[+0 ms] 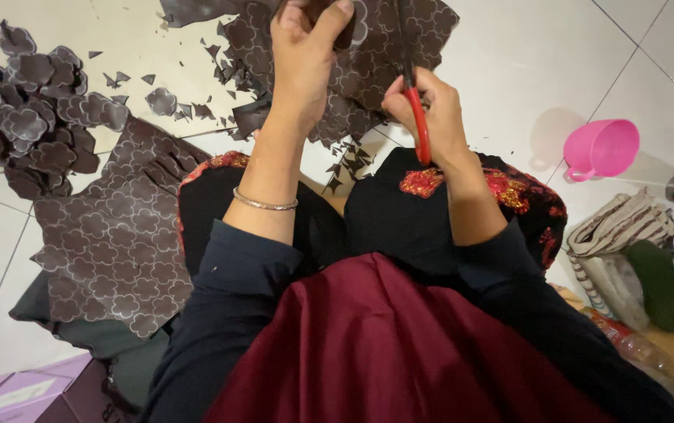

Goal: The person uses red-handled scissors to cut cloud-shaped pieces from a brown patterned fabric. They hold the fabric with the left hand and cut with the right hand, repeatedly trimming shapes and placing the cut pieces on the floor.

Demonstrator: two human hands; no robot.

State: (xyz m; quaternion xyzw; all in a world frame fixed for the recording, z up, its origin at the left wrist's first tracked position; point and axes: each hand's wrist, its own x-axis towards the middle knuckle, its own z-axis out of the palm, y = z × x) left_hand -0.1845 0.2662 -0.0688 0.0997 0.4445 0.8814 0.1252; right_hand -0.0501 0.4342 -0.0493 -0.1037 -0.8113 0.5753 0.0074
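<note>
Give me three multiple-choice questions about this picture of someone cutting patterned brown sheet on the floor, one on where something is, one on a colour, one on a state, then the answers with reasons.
1. Where does the pink cup stand?
A. On the floor tiles to the person's right
B. On the lap
C. On the pile of cut shapes

2. What colour are the scissors' handles?
A. Blue
B. Red
C. Black

3. What is the left hand doing?
A. Resting open on the floor
B. Holding the cup
C. Gripping the brown sheet

Answers: 1 A, it sits on bare white tile; 2 B, red shows in the right hand; 3 C, its fingers pinch the sheet's edge.
</note>
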